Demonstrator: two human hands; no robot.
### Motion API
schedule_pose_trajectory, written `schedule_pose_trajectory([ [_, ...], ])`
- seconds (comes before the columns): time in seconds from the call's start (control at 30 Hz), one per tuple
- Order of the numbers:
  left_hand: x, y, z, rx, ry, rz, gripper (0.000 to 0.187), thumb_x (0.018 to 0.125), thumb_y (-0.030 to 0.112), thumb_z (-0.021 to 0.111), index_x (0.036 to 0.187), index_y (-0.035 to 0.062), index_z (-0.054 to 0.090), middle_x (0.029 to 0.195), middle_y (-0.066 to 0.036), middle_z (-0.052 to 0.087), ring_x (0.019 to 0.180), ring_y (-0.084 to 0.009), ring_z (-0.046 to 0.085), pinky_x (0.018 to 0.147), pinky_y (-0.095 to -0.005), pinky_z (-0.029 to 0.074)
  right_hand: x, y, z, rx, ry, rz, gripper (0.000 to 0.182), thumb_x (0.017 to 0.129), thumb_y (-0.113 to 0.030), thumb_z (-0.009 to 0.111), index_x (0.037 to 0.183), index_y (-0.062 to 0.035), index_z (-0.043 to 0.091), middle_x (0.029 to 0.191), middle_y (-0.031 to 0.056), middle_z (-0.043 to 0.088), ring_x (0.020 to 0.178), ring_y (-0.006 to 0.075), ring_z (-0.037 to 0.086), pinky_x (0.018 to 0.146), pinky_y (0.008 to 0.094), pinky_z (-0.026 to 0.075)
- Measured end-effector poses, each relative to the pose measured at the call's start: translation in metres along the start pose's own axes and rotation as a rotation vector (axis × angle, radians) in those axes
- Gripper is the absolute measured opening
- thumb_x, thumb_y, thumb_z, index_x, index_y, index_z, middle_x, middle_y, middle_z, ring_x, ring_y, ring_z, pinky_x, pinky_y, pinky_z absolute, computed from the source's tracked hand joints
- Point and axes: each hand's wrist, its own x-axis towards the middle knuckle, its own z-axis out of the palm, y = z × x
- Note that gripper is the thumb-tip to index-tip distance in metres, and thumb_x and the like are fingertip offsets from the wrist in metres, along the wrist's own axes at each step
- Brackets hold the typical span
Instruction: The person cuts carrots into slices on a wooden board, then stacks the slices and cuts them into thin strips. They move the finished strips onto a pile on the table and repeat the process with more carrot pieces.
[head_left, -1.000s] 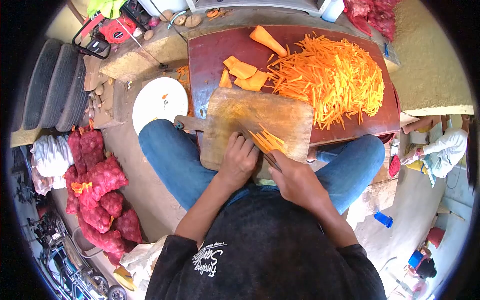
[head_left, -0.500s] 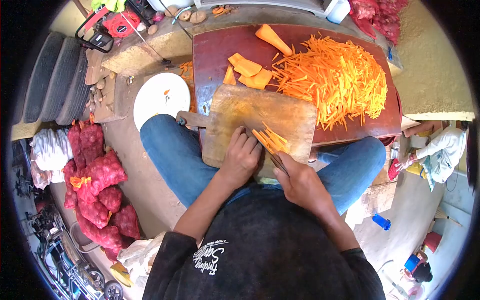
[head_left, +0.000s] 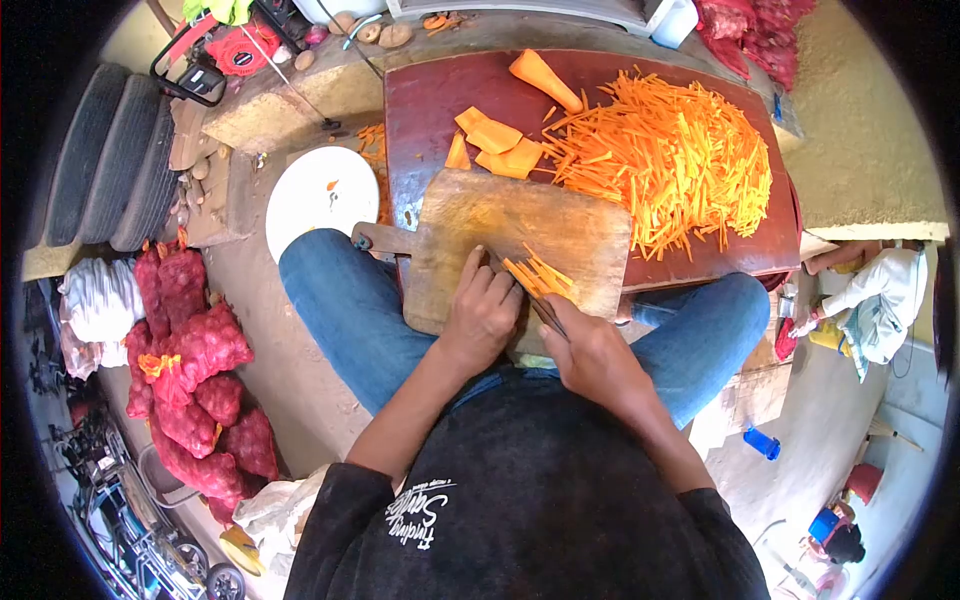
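A wooden cutting board [head_left: 455,225] with a handle lies over the near edge of the red table, above my lap. My right hand [head_left: 598,358] is closed round a knife [head_left: 546,314], whose blade points up and left across the board. Just left of the blade, my left hand [head_left: 484,318] presses down on the board with its fingers bent; whatever is under them is hidden. Cut carrot strips [head_left: 540,272] lie right of the blade. Beyond the board are flat carrot slices [head_left: 497,137], one whole peeled carrot [head_left: 545,80] and a large heap of carrot strips [head_left: 680,160].
The red table [head_left: 425,95] stands between my knees. A round white lid or plate [head_left: 320,195] is beside my left knee. Red net sacks [head_left: 205,345] lie on the left floor, below stacked tires [head_left: 120,165]. At the right, another person [head_left: 880,300] sits.
My right hand and the knife have shifted slightly up and left. The left index finger reaches a little farther forward. The carrot strips and slices stay in place.
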Motion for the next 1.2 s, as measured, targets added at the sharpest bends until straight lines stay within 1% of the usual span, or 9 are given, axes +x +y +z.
schedule_pose_trajectory([
  [0.17,-0.003,-0.001,0.001,-0.001,-0.026,-0.012,0.014,0.085,0.006,0.074,0.094,-0.0038,0.078,0.093,-0.017,0.064,0.089,-0.0358,0.067,0.125,-0.0661,0.046,-0.002,-0.004,-0.005,0.020,0.011,-0.018,0.037,0.107,-0.010,0.070,0.140,0.0036,0.062,0.107,0.0346,0.075,0.102,0.0552,0.074,0.086,0.0567,0.059],
  [0.37,0.000,0.001,0.000,-0.016,-0.025,-0.022,0.016,0.082,0.003,0.074,0.095,-0.0053,0.078,0.092,-0.017,0.064,0.090,-0.0364,0.067,0.128,-0.0680,0.043,-0.001,0.009,0.003,0.042,0.029,-0.059,0.041,0.104,-0.012,0.073,0.139,0.0013,0.058,0.100,0.0359,0.074,0.095,0.0576,0.073,0.080,0.0627,0.060],
  [0.47,-0.001,0.000,0.001,-0.020,-0.016,-0.018,0.017,0.081,0.003,0.075,0.095,-0.0053,0.078,0.092,-0.017,0.064,0.090,-0.0365,0.067,0.129,-0.0686,0.041,0.003,0.004,0.002,0.023,0.006,-0.008,0.036,0.107,-0.009,0.070,0.139,0.0044,0.062,0.105,0.0352,0.074,0.099,0.0565,0.073,0.083,0.0568,0.058],
  [0.67,-0.003,0.000,0.000,-0.019,-0.035,-0.045,0.022,0.078,0.004,0.076,0.098,-0.0050,0.080,0.093,-0.016,0.065,0.090,-0.0355,0.068,0.129,-0.0689,0.041,-0.008,-0.009,-0.009,0.044,-0.018,0.020,0.039,0.105,-0.009,0.072,0.139,0.0051,0.062,0.104,0.0368,0.074,0.098,0.0564,0.073,0.082,0.0572,0.059],
  [0.77,-0.001,0.000,-0.001,-0.017,-0.058,-0.051,0.024,0.077,0.004,0.077,0.099,-0.0045,0.080,0.093,-0.015,0.066,0.090,-0.0353,0.068,0.130,-0.0692,0.041,0.001,0.000,0.004,-0.005,0.066,-0.101,0.039,0.105,-0.009,0.072,0.140,0.0047,0.062,0.102,0.0362,0.074,0.097,0.0555,0.074,0.082,0.0571,0.059],
  [0.87,-0.002,-0.004,0.005,-0.023,0.022,-0.035,0.025,0.077,0.004,0.078,0.100,-0.0041,0.079,0.093,-0.015,0.066,0.088,-0.0352,0.066,0.130,-0.0691,0.040,0.010,0.002,0.005,-0.058,0.019,-0.073,0.039,0.105,-0.009,0.071,0.141,0.0047,0.062,0.103,0.0358,0.075,0.099,0.0553,0.074,0.082,0.0567,0.059],
  [0.97,-0.004,-0.003,0.001,0.024,0.018,-0.046,0.025,0.077,0.004,0.078,0.101,-0.0026,0.079,0.094,-0.015,0.066,0.087,-0.0351,0.065,0.121,-0.0658,0.047,0.010,0.002,-0.002,0.034,0.075,-0.002,0.037,0.107,-0.009,0.070,0.140,0.0051,0.064,0.100,0.0323,0.075,0.091,0.0517,0.075,0.079,0.0507,0.060],
  [1.07,-0.006,-0.009,0.003,0.024,0.028,-0.108,0.023,0.079,0.003,0.079,0.102,-0.0007,0.078,0.095,-0.013,0.067,0.086,-0.0342,0.064,0.104,-0.0575,0.051,0.005,-0.009,-0.023,0.181,0.082,0.065,0.035,0.108,-0.010,0.069,0.139,0.0056,0.065,0.096,0.0270,0.073,0.081,0.0389,0.073,0.078,0.0438,0.058],
  [1.2,-0.001,-0.016,-0.003,0.008,0.154,-0.178,0.019,0.082,0.003,0.083,0.101,0.0023,0.077,0.095,-0.010,0.068,0.088,-0.0329,0.066,0.090,-0.0498,0.047,-0.006,-0.011,-0.029,0.242,0.048,0.086,0.033,0.111,-0.012,0.067,0.139,0.0058,0.066,0.094,0.0222,0.071,0.082,0.0261,0.067,0.080,0.0394,0.056],
])
